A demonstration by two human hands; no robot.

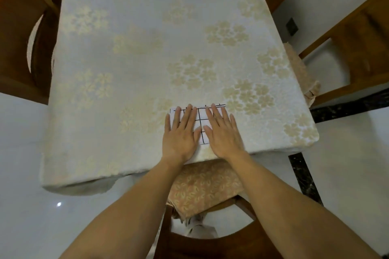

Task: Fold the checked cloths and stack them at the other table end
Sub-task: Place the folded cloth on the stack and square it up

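Note:
A folded white cloth with black checks (pixel 201 116) lies near the table's near edge, right of centre. My left hand (pixel 182 134) lies flat on its left part, fingers spread. My right hand (pixel 224 132) lies flat on its right part, fingers pointing away from me. Both palms press down and hide most of the cloth; only a strip between the hands and the far edge shows. Neither hand grips anything.
The table (pixel 134 65) wears a pale cloth with gold flowers. Wooden chairs stand at the left (pixel 23 33), far right (pixel 355 48) and directly under my arms, with a patterned cushion (pixel 202 185). White floor surrounds the table.

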